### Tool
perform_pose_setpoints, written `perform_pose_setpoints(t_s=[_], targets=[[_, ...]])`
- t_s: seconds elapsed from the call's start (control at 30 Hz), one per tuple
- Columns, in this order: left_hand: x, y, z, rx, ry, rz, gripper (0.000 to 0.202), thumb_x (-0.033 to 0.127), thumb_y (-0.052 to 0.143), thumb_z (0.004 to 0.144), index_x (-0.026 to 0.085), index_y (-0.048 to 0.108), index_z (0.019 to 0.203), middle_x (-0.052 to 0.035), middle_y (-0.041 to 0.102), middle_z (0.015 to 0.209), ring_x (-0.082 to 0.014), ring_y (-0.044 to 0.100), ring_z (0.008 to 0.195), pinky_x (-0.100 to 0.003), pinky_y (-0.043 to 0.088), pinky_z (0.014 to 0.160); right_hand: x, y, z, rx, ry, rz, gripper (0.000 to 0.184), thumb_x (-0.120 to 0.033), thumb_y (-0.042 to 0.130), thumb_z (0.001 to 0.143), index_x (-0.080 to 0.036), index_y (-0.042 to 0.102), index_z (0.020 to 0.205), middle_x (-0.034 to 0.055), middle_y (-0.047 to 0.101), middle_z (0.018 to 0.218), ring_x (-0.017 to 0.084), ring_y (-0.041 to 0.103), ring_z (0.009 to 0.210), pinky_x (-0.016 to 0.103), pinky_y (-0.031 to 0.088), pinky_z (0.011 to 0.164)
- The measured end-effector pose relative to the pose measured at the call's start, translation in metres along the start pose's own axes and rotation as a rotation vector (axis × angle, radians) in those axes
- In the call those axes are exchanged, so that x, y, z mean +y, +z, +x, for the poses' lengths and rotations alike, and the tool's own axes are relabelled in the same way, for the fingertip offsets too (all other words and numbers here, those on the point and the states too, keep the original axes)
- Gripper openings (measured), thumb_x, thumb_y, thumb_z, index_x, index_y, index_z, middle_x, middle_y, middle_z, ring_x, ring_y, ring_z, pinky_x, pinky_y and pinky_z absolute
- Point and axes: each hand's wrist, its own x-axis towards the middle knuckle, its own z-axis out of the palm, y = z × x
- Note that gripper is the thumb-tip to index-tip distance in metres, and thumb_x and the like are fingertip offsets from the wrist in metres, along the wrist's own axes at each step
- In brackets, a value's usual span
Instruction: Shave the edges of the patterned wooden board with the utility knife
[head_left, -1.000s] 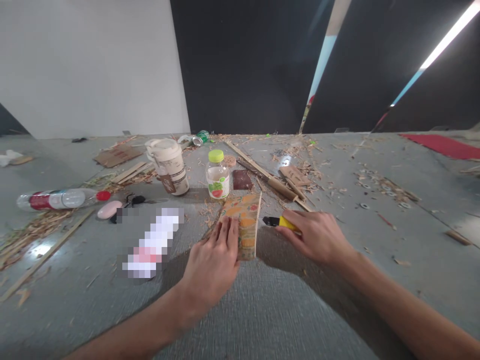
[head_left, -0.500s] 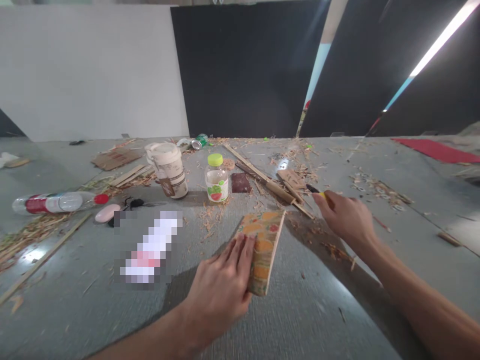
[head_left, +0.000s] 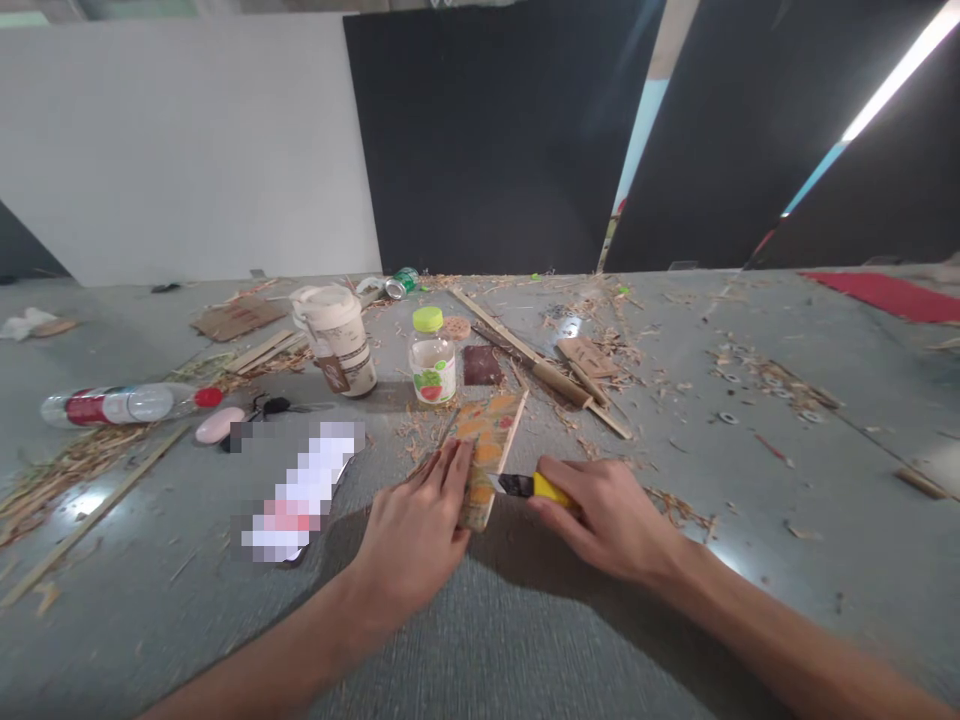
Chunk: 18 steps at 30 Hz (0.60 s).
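Note:
My left hand [head_left: 420, 520] grips the left side of a thin patterned board [head_left: 491, 420], its fingers lying over the orange-and-green face. The board is tilted, with its pale right edge toward my right hand [head_left: 600, 510]. That hand is closed round the yellow handle of a utility knife [head_left: 551, 490]. The knife's blade points left and its tip is at the board's right edge; whether it touches cannot be told. Just beyond the board stands a clear jar [head_left: 433, 365] with a lime-green lid.
A lidded cup [head_left: 337, 345] stands left of the jar, near a blurred-out phone [head_left: 304, 500]. A plastic bottle [head_left: 127, 404] lies far left. Wooden strips [head_left: 517, 340], a dark red square [head_left: 481, 366] and shavings litter the grey surface. Black and white panels [head_left: 510, 140] rise behind.
My right hand has come left and nearer with the utility knife, bringing its blade to the board's edge. My left hand and the board have shifted slightly left.

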Motion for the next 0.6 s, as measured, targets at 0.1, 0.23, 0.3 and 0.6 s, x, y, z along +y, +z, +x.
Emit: perform_pose_setpoints(t_s=[0.1,0.23,0.3,0.6], targets=[[0.0,0.0,0.0,-0.007,0.004,0.005,0.086,0.007,0.062,0.078,0.014,0.033,0.159,-0.0084,0.041,0.158,-0.026,0.06,0.129,-0.04,0.058,0.103,0.0,-0.001,0.0,-0.023,-0.035,0.038,0.037,-0.05,0.041,0.103,-0.021,0.051,0.082,-0.0003,0.058,0.068,0.013,0.046,0.056,0.03,0.024,0.057],[0.001,0.0,0.0,-0.022,0.0,-0.009,0.087,0.007,0.061,0.078,0.013,0.031,0.16,-0.0099,0.042,0.157,-0.0264,0.06,0.129,-0.04,0.058,0.102,-0.003,0.001,0.0,-0.072,-0.116,0.123,0.038,-0.051,0.042,0.103,-0.022,0.049,0.08,-0.0003,0.056,0.068,0.013,0.045,0.057,0.03,0.025,0.057],[0.0,0.0,0.0,-0.026,-0.002,-0.012,0.087,0.007,0.061,0.078,0.012,0.031,0.16,-0.0108,0.043,0.157,-0.0265,0.06,0.13,-0.039,0.057,0.103,-0.003,0.002,0.0,-0.087,-0.134,0.135,0.038,-0.052,0.041,0.103,-0.022,0.049,0.081,0.0001,0.057,0.069,0.013,0.046,0.057,0.03,0.025,0.057],[0.0,0.005,-0.002,0.024,0.048,0.007,0.077,0.014,0.058,0.085,0.01,0.033,0.159,-0.0098,0.041,0.158,-0.0246,0.059,0.131,-0.039,0.055,0.107,0.016,-0.003,0.003,0.01,-0.11,-0.084,0.042,-0.055,0.039,0.104,-0.021,0.053,0.083,0.0012,0.06,0.071,0.014,0.048,0.059,0.032,0.021,0.058]])
